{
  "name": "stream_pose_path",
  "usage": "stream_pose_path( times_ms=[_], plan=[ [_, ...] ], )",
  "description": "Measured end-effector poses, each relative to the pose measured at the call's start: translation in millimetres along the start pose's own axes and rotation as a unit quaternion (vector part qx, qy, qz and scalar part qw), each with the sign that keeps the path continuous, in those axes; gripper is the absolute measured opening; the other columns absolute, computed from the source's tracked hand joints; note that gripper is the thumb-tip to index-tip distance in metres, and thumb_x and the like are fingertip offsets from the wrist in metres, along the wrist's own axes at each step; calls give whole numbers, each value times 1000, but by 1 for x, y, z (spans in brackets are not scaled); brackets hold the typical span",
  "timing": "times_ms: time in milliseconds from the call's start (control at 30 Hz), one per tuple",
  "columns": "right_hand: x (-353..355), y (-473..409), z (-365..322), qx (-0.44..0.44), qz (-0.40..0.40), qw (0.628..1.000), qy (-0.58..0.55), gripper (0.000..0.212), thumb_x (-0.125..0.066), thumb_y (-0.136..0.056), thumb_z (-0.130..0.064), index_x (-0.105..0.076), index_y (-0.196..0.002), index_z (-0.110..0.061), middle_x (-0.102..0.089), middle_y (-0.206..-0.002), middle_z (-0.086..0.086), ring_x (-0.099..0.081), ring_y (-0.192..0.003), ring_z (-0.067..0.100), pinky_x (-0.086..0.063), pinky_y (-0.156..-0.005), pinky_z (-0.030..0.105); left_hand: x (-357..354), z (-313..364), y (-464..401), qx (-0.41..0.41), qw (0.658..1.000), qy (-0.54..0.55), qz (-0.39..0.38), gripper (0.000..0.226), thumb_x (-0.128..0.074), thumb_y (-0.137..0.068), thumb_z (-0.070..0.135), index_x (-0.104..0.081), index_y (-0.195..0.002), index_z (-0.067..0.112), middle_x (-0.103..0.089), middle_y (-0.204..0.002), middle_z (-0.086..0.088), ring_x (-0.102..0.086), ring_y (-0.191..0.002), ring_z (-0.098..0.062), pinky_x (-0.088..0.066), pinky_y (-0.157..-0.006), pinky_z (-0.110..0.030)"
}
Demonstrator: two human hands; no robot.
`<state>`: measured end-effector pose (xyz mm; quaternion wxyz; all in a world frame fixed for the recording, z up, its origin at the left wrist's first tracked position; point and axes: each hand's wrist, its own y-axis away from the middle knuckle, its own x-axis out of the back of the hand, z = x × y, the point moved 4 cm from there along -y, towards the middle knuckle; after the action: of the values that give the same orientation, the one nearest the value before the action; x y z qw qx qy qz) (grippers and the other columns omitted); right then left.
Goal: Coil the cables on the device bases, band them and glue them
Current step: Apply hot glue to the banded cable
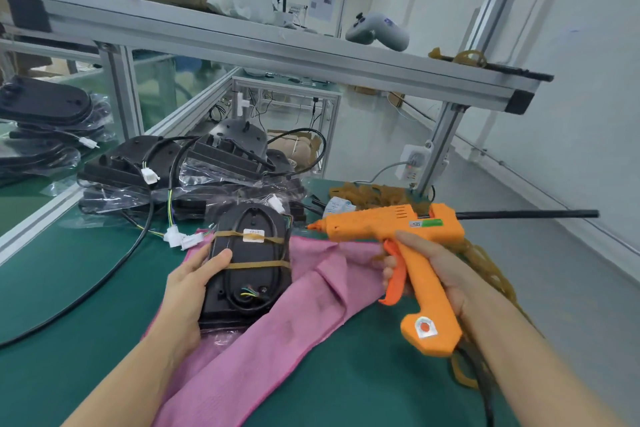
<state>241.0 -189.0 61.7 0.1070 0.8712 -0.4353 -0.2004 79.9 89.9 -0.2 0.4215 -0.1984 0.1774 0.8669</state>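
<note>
A black device base [247,260] lies on a pink cloth [277,333] in front of me, its black cable coiled on it and held by two tan rubber bands [258,264]. My left hand [188,288] grips the base's left edge, thumb on top. My right hand [433,274] holds an orange glue gun [398,229] by its handle, fingers at the trigger. The nozzle points left, level with the base's far right corner and a little apart from it. A black glue stick [526,214] juts from the gun's rear.
A pile of black bases with loose cables and white connectors [207,163] in plastic bags lies behind on the green mat [69,305]. Tan rubber bands [367,192] are heaped at the right. An aluminium frame shelf [277,45] spans overhead; more bases [45,114] are stacked at the left.
</note>
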Motion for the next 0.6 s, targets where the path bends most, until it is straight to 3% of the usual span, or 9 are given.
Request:
stream_pose_path(
  times_ms=[200, 333, 400, 467, 500, 600],
  plan=[
    [-1, -18, 31, -78, 67, 994, -45, 39, -73, -73, -34, -68, -90, 0, -66, -74, 15, -66, -64, 28, -56, -74, 41, 7, 1, 1, -27, 999, 17, -10, 27, -63, -86, 15, -72, -111, 18, -73, -104, -17, -73, -83, -30, -60, -65, -38],
    [0, -21, 38, -94, 115, 989, -3, 42, -71, -82, -36, -68, -95, 3, -72, -81, 20, -71, -66, 31, -59, -72, 44, 6, 1, 0, -29, 999, 12, -6, 29, -64, -85, 14, -71, -113, 17, -72, -106, -19, -72, -84, -31, -61, -68, -40],
    [6, -19, 35, -101, 158, 977, 105, 48, -64, -88, -43, -67, -95, 4, -72, -79, 22, -71, -64, 30, -60, -68, 43, 5, 1, 0, -29, 1000, 13, 0, 29, -63, -87, 12, -70, -115, 15, -72, -107, -18, -72, -85, -31, -61, -71, -40],
    [5, -14, 31, -110, 182, 935, 285, 59, -49, -95, -53, -64, -88, 4, -71, -74, 17, -67, -59, 25, -60, -61, 36, 3, 1, 1, -23, 1000, 13, 3, 28, -64, -87, 12, -71, -113, 16, -72, -109, -15, -71, -91, -32, -59, -78, -43],
    [3, -11, 28, -112, 193, 894, 389, 60, -41, -97, -55, -59, -86, 1, -68, -76, 13, -64, -61, 22, -56, -55, 32, 2, 2, 1, -21, 1000, 12, 5, 28, -65, -87, 12, -71, -113, 17, -72, -110, -14, -71, -95, -33, -58, -83, -45],
    [-4, -7, 14, -89, 221, 721, 650, 55, -28, -101, -54, -50, -73, -13, -52, -72, 3, -56, -74, 21, -39, -55, 26, -1, 2, 2, -17, 1000, 14, 21, 28, -66, -86, 10, -71, -113, 18, -74, -107, -11, -72, -90, -29, -60, -77, -41]
  ],
)
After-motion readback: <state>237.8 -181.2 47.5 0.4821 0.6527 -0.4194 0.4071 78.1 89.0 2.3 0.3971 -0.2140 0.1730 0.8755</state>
